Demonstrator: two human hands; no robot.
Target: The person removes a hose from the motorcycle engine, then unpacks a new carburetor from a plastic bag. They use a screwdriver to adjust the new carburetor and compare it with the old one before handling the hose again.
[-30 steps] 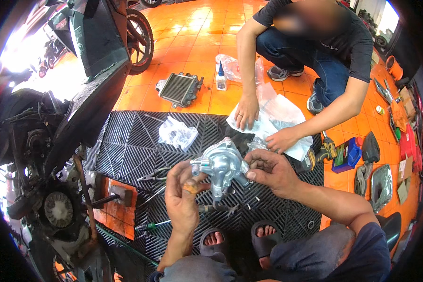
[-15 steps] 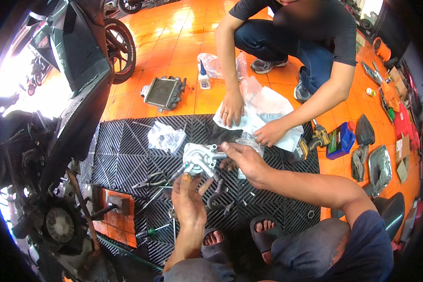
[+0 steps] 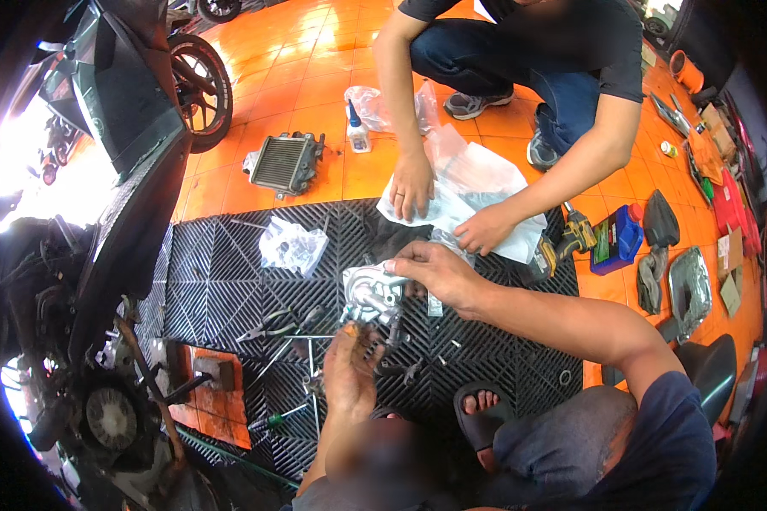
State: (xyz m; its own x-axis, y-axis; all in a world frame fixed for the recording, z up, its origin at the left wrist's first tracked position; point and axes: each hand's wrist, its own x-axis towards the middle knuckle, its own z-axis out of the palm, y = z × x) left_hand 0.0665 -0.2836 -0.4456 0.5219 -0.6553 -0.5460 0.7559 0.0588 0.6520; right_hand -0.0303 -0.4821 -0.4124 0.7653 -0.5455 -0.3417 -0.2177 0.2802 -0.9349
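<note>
A silver cast-metal engine part rests on the black ribbed mat. My right hand reaches forward and grips its top right edge. My left hand, dirty with grease, sits just below the part with its fingers curled near the part's lower end; I cannot tell whether it holds anything small. Pliers and other hand tools lie on the mat to the left of my left hand.
A person crouches across the mat, both hands pressed on white plastic sheeting. A small radiator, a clear bag of parts, a blue container, a cordless drill and a stripped motorcycle surround the mat.
The metal part has gone from being held up in both hands to lying lower and farther out on the mat. My right hand stretched forward with it; my left hand dropped beneath it.
</note>
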